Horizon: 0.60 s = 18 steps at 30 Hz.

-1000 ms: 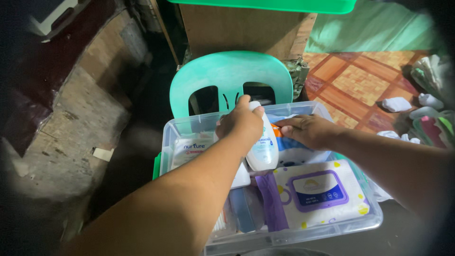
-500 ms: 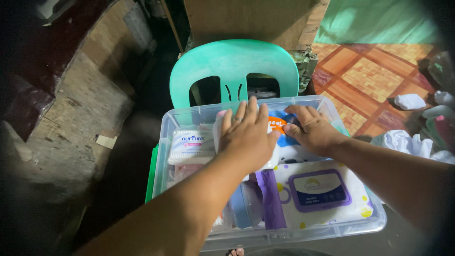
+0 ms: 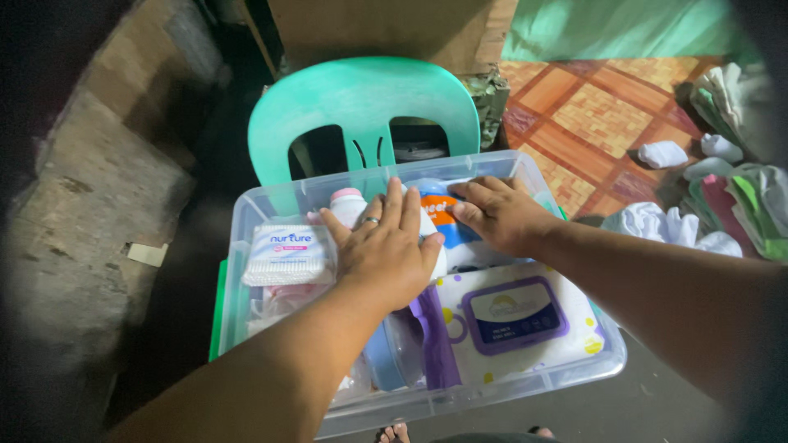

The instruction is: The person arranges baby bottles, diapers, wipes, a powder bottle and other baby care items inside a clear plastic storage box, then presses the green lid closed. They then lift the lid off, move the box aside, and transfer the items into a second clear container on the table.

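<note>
A clear plastic bin (image 3: 246,217) rests on a green plastic chair (image 3: 361,102). My left hand (image 3: 386,246) lies flat, fingers spread, pressing down on a white bottle (image 3: 439,258) laid in the bin. A ring shows on one finger. My right hand (image 3: 497,213) rests palm down on an orange and blue package (image 3: 439,207) at the bin's far side. A wet wipes pack with a purple lid (image 3: 513,316) lies near the front right. A small white box of cotton buds (image 3: 287,254) sits at the left.
A pink-capped bottle (image 3: 349,201) stands behind my left hand. A purple item (image 3: 431,344) and a blue lid (image 3: 382,361) lie at the front. Folded clothes and white socks (image 3: 714,164) lie on the patterned floor mat at the right. A cardboard box (image 3: 386,25) stands behind the chair.
My left hand has laid the white bottle down into the bin and now presses flat on it. My right hand has stayed on the orange package.
</note>
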Each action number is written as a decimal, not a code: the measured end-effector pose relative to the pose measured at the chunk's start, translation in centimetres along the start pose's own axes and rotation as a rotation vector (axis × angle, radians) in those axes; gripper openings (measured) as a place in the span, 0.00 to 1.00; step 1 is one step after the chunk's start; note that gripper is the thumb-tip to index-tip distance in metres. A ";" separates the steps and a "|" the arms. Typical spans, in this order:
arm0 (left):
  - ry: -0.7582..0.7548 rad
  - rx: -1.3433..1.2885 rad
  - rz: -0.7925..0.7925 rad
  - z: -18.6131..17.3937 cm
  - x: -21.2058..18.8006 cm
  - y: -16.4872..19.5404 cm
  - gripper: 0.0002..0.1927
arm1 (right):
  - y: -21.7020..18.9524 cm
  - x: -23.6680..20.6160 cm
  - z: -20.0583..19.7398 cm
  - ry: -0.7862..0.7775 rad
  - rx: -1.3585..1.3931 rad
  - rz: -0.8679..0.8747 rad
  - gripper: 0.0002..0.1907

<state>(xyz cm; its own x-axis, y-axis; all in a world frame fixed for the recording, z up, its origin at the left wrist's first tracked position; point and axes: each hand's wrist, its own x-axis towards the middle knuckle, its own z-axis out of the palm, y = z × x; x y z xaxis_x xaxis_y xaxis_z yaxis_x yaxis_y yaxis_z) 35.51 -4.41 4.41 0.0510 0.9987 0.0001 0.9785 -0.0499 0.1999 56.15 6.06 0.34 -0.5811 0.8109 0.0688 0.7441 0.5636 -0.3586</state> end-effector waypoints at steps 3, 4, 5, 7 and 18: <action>-0.012 -0.008 -0.001 -0.1 -0.1 0.0 0.40 | -0.1 -0.2 0.3 0.052 -0.024 -0.046 0.27; -0.002 -0.005 0.010 0.0 -0.1 0.0 0.40 | -0.2 -0.3 0.3 0.082 -0.037 -0.081 0.27; 0.011 -0.001 0.016 0.1 0.0 -0.1 0.40 | -0.3 -0.2 0.1 0.071 -0.042 -0.079 0.27; 0.017 0.010 0.020 0.4 0.0 -0.1 0.40 | -0.9 -0.2 -0.4 0.050 -0.047 -0.072 0.28; 0.184 -0.208 0.034 -0.6 -0.4 -0.9 0.36 | -5.7 -0.1 -4.9 0.004 -0.416 0.143 0.33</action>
<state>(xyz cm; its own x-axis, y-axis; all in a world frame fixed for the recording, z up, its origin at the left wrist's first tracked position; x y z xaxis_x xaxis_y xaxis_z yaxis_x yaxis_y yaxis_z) 34.46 -4.76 4.79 0.0278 0.9825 0.1843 0.9139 -0.0997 0.3935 53.57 3.48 6.90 -0.4620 0.8855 0.0498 0.8868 0.4604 0.0405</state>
